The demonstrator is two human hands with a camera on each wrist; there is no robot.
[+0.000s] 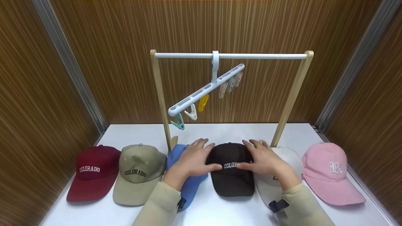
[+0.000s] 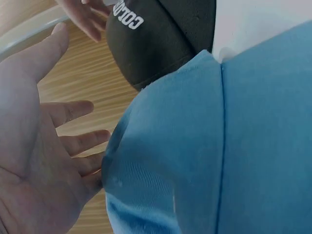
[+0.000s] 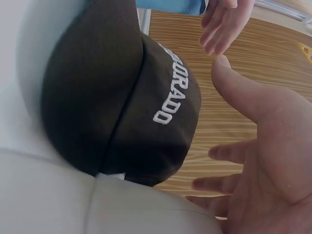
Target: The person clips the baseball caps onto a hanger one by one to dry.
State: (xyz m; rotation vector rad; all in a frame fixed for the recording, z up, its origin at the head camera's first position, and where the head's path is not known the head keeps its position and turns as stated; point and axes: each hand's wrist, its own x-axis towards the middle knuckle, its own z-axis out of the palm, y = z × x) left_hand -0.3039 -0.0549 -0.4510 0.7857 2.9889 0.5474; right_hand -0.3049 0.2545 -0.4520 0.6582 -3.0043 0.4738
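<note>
A black baseball cap with white COLORADO lettering sits on the white table, brim toward me. My left hand, fingers spread, hovers by the cap's left side and hides part of a blue cap. On the other side my right hand is spread too, partly covering a white cap. Both thumbs point inward over the black cap's front. In the left wrist view the left palm grips nothing; the right palm in the right wrist view is likewise bare.
A dark red cap and a khaki cap lie at left, a pink cap at right. Behind stands a wooden-legged rack, from which a clip hanger with several pegs hangs at an angle. Wood-grain walls enclose the table.
</note>
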